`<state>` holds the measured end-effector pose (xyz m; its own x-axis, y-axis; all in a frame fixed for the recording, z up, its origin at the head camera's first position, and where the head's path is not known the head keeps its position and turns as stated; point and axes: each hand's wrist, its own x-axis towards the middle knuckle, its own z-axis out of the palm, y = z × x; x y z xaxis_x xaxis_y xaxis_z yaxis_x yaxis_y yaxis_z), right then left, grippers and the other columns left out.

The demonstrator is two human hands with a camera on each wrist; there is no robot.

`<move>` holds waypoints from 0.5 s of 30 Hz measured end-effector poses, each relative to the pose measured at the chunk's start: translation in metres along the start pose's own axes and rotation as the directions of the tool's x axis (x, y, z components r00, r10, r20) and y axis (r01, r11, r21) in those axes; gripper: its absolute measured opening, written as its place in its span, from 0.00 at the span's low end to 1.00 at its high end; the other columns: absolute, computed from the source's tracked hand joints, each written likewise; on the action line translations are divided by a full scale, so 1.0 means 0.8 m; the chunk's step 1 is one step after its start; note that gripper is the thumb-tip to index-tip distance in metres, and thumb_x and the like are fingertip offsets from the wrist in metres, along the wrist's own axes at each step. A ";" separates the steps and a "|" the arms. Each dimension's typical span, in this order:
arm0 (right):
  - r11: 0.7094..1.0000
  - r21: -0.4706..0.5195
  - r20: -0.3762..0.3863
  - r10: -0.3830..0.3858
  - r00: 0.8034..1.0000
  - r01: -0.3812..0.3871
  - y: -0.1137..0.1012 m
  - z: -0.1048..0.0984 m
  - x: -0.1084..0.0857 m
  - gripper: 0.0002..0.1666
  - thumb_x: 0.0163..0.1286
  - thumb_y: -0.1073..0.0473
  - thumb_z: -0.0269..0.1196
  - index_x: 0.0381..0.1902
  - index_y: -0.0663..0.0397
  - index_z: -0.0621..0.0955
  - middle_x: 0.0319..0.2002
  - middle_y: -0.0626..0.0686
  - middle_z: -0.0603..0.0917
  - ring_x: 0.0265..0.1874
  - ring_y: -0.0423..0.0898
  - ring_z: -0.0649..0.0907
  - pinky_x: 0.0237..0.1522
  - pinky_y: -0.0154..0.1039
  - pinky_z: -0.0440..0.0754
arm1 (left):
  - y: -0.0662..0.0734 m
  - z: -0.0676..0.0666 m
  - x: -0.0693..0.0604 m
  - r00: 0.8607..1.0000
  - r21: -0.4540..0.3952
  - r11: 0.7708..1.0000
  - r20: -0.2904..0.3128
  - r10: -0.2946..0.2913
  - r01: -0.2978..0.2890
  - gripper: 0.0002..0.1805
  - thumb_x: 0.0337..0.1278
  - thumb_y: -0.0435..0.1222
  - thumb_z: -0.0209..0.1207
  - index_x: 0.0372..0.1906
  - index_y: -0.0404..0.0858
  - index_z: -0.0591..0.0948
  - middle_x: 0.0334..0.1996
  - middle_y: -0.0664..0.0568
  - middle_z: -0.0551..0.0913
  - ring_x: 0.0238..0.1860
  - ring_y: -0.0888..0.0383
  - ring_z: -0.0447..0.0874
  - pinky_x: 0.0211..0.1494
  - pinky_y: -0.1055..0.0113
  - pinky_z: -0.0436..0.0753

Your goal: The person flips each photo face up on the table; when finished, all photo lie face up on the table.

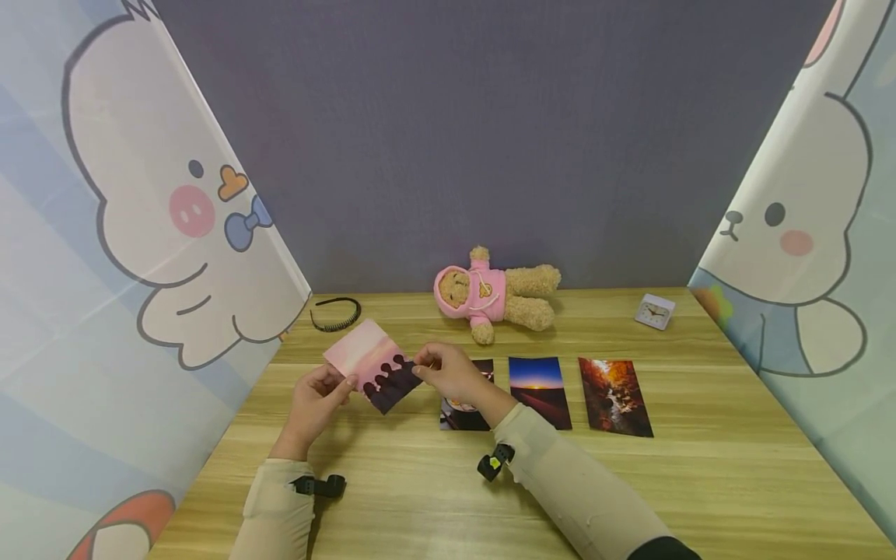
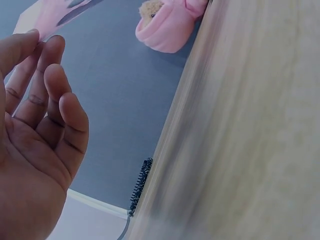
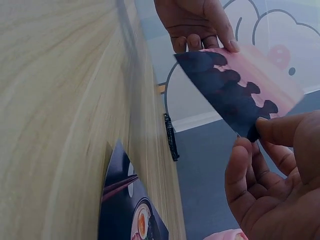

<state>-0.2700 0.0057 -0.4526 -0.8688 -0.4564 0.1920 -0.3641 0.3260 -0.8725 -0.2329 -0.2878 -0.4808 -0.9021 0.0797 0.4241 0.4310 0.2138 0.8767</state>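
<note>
Both hands hold one photo above the left part of the table; it has a pink sky and several dark silhouetted figures. My left hand pinches its left edge between thumb and fingers. At the dark right corner, my right hand pinches it with thumb and index finger, clearly seen in the right wrist view. Partly behind the right hand and wrist lies a food photo with a bowl and chopsticks. Right of it lie a sunset photo and an autumn stream photo, roughly in a row.
A teddy bear in a pink hoodie lies at the back middle. The black toothed headband is at the back left, and a small white clock at the back right. Cartoon-printed side panels and a grey back wall border the wooden table.
</note>
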 end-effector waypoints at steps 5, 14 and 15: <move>0.995 0.102 0.052 0.014 0.999 -0.020 0.001 0.005 -0.001 0.03 0.79 0.56 0.65 0.44 0.48 0.83 0.39 0.49 0.83 0.39 0.63 0.86 0.29 0.38 0.82 | -0.004 -0.001 -0.002 0.999 -0.022 0.999 0.040 0.034 -0.033 0.02 0.69 0.22 0.62 0.43 0.26 0.83 0.31 0.37 0.86 0.26 0.50 0.82 0.32 0.65 0.85; 0.988 0.151 0.103 0.019 0.995 -0.034 -0.001 0.011 -0.002 0.03 0.80 0.58 0.63 0.45 0.50 0.81 0.37 0.52 0.83 0.39 0.67 0.86 0.36 0.61 0.86 | -0.004 0.000 -0.001 0.999 -0.022 0.999 0.037 0.029 -0.028 0.05 0.69 0.24 0.64 0.46 0.28 0.84 0.30 0.39 0.86 0.26 0.54 0.82 0.32 0.66 0.83; 0.988 0.152 0.107 0.019 0.994 -0.036 -0.001 0.011 -0.002 0.03 0.80 0.58 0.63 0.45 0.51 0.81 0.37 0.52 0.83 0.39 0.66 0.86 0.37 0.62 0.86 | -0.004 0.000 -0.001 0.999 -0.019 0.999 0.034 0.027 -0.026 0.05 0.69 0.24 0.64 0.46 0.28 0.85 0.30 0.40 0.86 0.26 0.53 0.82 0.32 0.66 0.83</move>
<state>-0.2651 -0.0010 -0.4561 -0.8349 -0.5357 0.1260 -0.2776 0.2121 -0.9370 -0.2338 -0.2887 -0.4840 -0.8903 0.1185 0.4397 0.4550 0.1927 0.8694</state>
